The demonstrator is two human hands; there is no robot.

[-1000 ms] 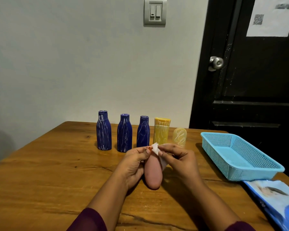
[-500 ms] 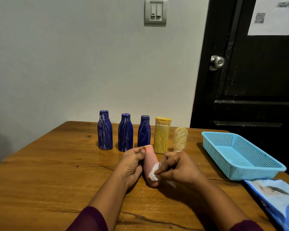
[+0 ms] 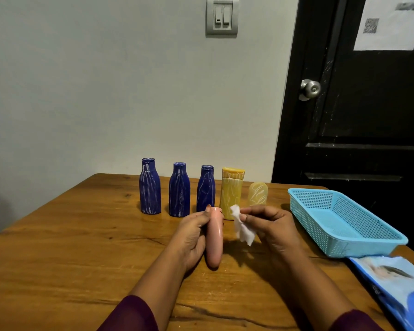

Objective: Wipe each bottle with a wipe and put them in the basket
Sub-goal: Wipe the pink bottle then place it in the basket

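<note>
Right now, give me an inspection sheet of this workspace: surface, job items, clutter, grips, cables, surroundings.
Surface: wooden table, cracks in the grain near the front edge.
Job's things: pink bottle in hand; white wipe beside it, not touching; three blue bottles, yellow bottle and small pale bottle upright in a row, streaked white; blue basket at right, no bottle inside.
Clutter: blue wipe pack at the near right corner.
Grips: left hand grips the pink bottle; right hand pinches the wipe.
Cables: nothing seen.
Surroundings: grey wall with light switch; black door with knob and paper notice.
</note>
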